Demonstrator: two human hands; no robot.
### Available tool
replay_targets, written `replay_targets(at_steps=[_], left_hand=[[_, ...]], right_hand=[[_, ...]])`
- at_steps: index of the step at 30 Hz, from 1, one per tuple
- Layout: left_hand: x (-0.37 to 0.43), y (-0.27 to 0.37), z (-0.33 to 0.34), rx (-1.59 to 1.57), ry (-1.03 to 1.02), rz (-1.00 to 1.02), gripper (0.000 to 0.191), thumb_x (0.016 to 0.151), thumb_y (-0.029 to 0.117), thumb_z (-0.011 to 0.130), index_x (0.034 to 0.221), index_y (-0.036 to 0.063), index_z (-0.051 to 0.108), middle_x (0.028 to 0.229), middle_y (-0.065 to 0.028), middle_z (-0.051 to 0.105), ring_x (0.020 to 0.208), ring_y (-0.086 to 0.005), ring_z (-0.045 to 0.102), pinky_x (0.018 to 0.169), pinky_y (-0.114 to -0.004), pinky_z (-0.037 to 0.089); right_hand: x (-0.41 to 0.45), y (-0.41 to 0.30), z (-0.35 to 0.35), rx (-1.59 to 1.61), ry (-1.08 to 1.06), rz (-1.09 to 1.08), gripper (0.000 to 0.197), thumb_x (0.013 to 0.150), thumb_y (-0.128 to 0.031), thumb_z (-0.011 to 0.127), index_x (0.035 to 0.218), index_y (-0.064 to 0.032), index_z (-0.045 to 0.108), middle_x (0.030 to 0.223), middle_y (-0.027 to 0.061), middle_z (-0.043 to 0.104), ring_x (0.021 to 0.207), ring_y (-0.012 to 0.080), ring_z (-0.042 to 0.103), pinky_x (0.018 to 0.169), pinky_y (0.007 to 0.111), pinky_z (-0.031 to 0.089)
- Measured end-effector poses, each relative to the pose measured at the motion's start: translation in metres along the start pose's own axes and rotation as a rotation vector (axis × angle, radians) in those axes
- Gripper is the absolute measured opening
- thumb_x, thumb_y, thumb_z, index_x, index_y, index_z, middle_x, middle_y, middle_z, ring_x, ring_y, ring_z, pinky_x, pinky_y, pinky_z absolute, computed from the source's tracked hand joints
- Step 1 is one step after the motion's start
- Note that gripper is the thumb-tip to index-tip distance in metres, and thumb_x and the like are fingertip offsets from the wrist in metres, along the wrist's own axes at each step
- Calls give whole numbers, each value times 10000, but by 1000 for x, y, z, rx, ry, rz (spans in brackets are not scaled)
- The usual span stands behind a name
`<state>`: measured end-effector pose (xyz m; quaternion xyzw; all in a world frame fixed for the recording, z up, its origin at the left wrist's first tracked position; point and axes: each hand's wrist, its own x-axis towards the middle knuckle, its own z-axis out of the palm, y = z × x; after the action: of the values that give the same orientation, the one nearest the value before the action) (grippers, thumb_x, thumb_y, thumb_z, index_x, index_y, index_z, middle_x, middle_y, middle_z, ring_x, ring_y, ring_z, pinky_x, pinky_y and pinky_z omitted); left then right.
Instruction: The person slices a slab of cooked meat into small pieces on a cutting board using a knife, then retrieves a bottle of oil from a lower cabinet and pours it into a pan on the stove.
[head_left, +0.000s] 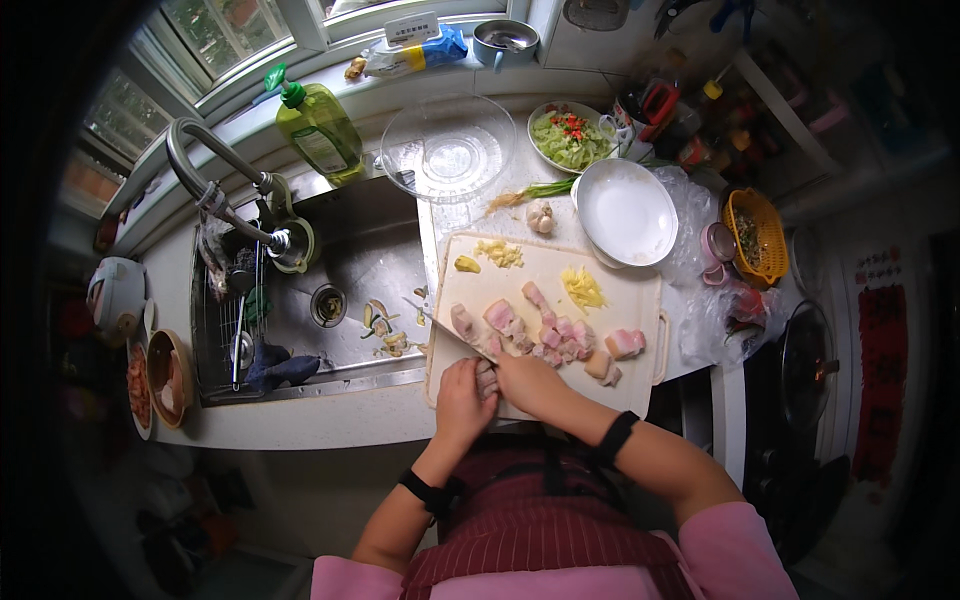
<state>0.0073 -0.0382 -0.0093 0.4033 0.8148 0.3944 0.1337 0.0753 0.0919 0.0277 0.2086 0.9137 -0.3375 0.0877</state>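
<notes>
A cream cutting board (630, 300) lies on the counter before me. At its front edge my left hand (462, 397) holds down a piece of pork (486, 379). My right hand (529, 384) grips a kitchen knife (450, 330), its blade pointing up and left across the board, right beside that pork; the handle is hidden in my fist. Several chunks of raw pork belly (559, 334) lie across the middle and right of the board. Behind them are chopped garlic or ginger (501, 253), a yellow piece (466, 264) and a heap of yellow shreds (583, 288).
Left of the board is a steel sink (375, 247) with peelings and a curved faucet (187, 161). Behind stand a glass bowl (397, 150), a garlic bulb (540, 216), a white bowl (626, 210) and a plate of sliced greens (559, 142). A yellow basket (772, 240) stands at right.
</notes>
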Motion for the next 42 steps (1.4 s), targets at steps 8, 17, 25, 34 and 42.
replay_targets(at_steps=[8,17,25,34,42], left_hand=[[14,-20,-30,95,127,-112,573,591,99,682,1115,9,468,1023,-169,500,977,-343,466,869,-391,392],[34,-20,-31,148,119,-104,563,609,199,727,1104,29,518,1070,-158,514,1025,-323,467,896,-399,381],[81,-4,-20,82,65,128,215,655,136,665,844,40,625,872,-102,606,858,-276,559,777,-361,449],[93,1,-4,192,-93,185,110,683,146,647,732,55,609,737,-116,611,703,-294,581,661,-380,471],[93,-11,11,17,-83,180,85,713,97,599,773,37,597,751,-143,592,707,-332,577,643,-400,472]], right_hand=[[-52,22,-40,31,32,77,210,831,-212,504,851,-9,558,720,219,588,703,388,575,661,465,453],[-60,40,-43,148,246,192,201,813,-211,526,879,-24,559,699,220,587,691,407,571,664,480,441],[-49,20,-35,31,173,123,203,850,-194,472,865,3,518,761,220,589,717,390,571,649,480,439],[-50,18,-33,-7,184,147,201,859,-178,443,850,15,499,749,231,585,715,394,573,650,486,443],[-44,22,-26,45,115,230,186,839,-148,474,847,35,509,757,254,583,713,405,571,668,476,439]])
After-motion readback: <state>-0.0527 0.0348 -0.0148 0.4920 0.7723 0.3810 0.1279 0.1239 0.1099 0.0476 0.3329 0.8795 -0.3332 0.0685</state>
